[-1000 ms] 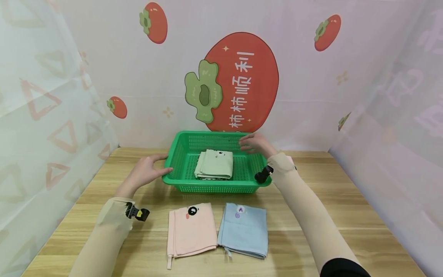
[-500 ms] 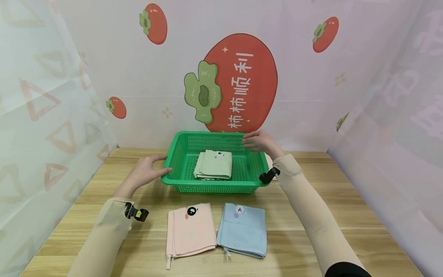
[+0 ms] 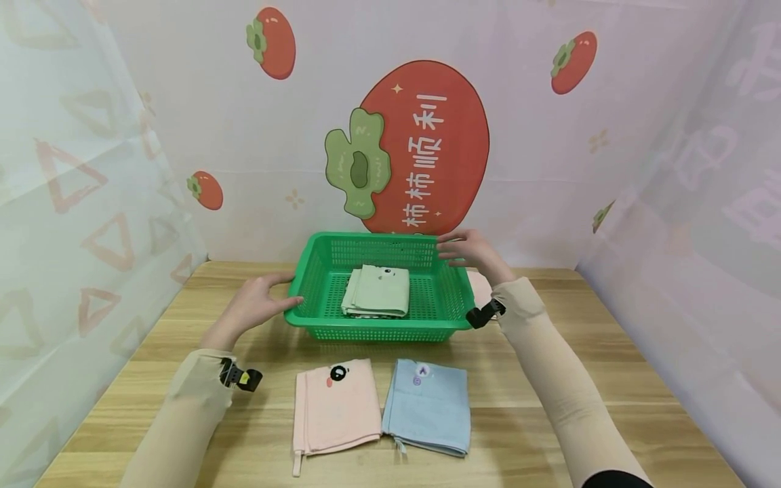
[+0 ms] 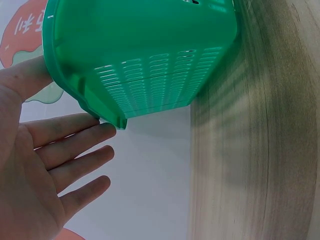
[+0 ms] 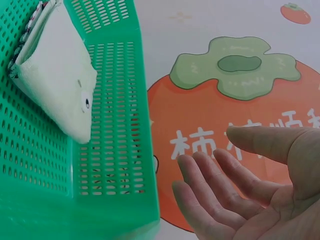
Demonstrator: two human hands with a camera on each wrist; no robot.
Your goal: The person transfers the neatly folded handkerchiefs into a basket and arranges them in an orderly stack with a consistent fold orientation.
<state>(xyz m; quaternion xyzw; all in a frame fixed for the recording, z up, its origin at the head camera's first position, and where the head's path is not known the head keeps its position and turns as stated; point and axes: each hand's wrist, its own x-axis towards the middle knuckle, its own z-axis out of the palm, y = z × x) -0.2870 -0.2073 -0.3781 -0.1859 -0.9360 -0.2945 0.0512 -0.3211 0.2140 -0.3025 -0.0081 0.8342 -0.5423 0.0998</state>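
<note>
A green plastic basket stands at the back of the table. My left hand holds its left rim, the thumb over the edge and the extended fingers outside. In the left wrist view the fingertips lie right at the rim. My right hand hovers above the back right corner, fingers loosely bent and holding nothing. Inside the basket lies a folded pale green towel with an embroidered face, on top of a dark-patterned cloth. In front lie a folded pink towel and a folded blue towel.
A pale pink cloth shows beyond the basket's right end, partly hidden by it and the right arm. The wooden table ends at a white backdrop printed with persimmons. Similar sheets hang along both sides.
My right hand has drawn right, from over the basket's inside to its back right corner, uncovering more of the pink cloth. The left hand, basket and towels have stayed put.
</note>
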